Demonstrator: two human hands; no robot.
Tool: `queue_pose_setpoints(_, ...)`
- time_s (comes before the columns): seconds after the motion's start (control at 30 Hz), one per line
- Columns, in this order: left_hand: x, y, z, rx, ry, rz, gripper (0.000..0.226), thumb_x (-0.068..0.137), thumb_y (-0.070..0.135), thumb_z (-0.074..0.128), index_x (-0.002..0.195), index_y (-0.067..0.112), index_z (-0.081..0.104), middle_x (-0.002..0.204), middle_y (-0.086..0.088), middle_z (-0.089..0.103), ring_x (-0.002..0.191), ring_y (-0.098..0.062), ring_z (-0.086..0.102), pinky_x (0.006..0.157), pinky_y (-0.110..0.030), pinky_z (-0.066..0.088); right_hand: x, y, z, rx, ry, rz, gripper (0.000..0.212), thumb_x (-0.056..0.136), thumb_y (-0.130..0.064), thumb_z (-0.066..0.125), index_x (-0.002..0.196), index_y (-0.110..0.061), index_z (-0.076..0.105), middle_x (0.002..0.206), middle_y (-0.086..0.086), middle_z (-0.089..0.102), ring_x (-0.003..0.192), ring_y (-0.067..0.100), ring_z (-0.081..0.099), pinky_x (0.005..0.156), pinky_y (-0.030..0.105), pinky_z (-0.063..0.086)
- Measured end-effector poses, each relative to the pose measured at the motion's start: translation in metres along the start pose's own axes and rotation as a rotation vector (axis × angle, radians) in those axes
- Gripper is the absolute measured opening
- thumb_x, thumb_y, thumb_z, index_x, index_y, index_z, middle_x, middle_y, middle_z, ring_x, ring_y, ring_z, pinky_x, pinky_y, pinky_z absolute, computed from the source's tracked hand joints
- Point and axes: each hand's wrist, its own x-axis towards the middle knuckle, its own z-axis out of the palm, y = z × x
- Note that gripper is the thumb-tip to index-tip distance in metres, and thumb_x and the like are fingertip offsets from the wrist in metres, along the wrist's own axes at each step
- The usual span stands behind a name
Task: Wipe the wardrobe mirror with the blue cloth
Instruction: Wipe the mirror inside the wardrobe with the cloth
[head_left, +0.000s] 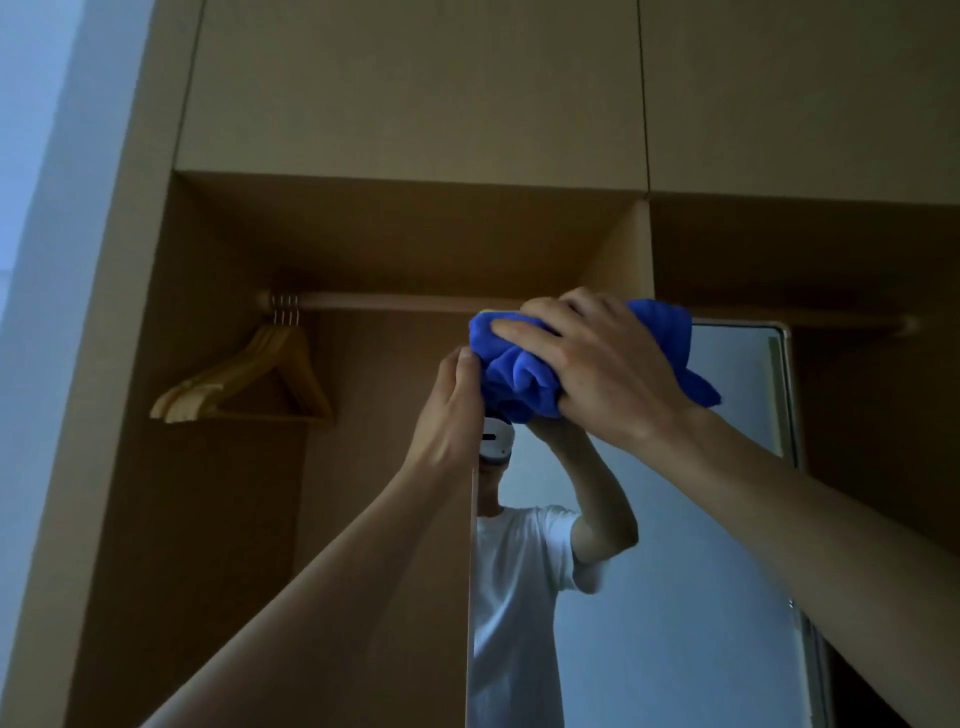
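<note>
A tall mirror (675, 571) with a rounded metal frame stands inside the open wardrobe and reflects a person in a white T-shirt. A bunched blue cloth (519, 374) is pressed against the mirror's top left corner. My right hand (597, 364) lies over the cloth and grips it, fingers curled into the folds. My left hand (449, 410) holds the mirror's left edge just below the cloth, thumb and fingers wrapped round the edge. The corner itself is hidden behind the cloth and hands.
A wooden hanging rail (405, 302) crosses the wardrobe just above the mirror's top. Several wooden hangers (249, 379) hang at the rail's left end. Closed upper cabinet doors (415, 88) sit overhead. A vertical divider panel (631, 249) stands behind the cloth.
</note>
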Motion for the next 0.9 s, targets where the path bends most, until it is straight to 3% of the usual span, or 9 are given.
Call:
queue_pose_setpoints(0.2, 0.019, 0.014, 0.001, 0.058, 0.014, 0.038, 0.055, 0.107, 0.055, 0.019, 0.140, 0.025, 0.052, 0.130, 0.000, 0.063, 0.121, -0.015, 0.059, 0.110, -0.046, 0.045, 0.035, 0.018, 0.008, -0.021, -0.027, -0.001, 0.054, 0.087, -0.007, 0.063, 0.138, -0.023, 0.054, 0.126, 0.005, 0.059, 0.107, 0.029, 0.053, 0.094, 0.046, 0.042)
queue_pose_setpoints(0.37, 0.019, 0.004, 0.004, 0.085, 0.064, 0.042, 0.053, 0.107, 0.055, 0.020, 0.137, 0.027, 0.055, 0.128, 0.004, 0.064, 0.121, -0.016, 0.058, 0.104, -0.038, 0.046, 0.039, 0.020, 0.024, 0.038, -0.031, 0.081, 0.053, 0.090, -0.012, 0.064, 0.140, -0.026, 0.052, 0.127, 0.000, 0.058, 0.109, 0.026, 0.052, 0.095, 0.045, 0.041)
queue_pose_setpoints(0.6, 0.012, -0.005, 0.003, 0.023, 0.061, -0.029, 0.062, 0.105, 0.062, 0.017, 0.142, 0.030, 0.055, 0.137, 0.000, 0.061, 0.126, -0.017, 0.057, 0.111, -0.048, 0.045, 0.026, 0.014, 0.028, 0.140, -0.074, 0.142, 0.062, 0.082, -0.010, 0.071, 0.139, -0.025, 0.052, 0.126, -0.001, 0.058, 0.109, 0.026, 0.051, 0.092, 0.044, 0.042)
queue_pose_setpoints(0.9, -0.006, -0.015, 0.006, 0.035, 0.125, -0.089, 0.063, 0.105, 0.059, 0.018, 0.119, 0.023, 0.068, 0.111, -0.004, 0.073, 0.104, -0.018, 0.069, 0.100, -0.048, 0.053, -0.003, -0.006, 0.031, 0.137, -0.142, 0.111, 0.059, 0.084, -0.017, 0.070, 0.139, -0.026, 0.052, 0.129, -0.002, 0.057, 0.115, 0.027, 0.050, 0.097, 0.048, 0.041)
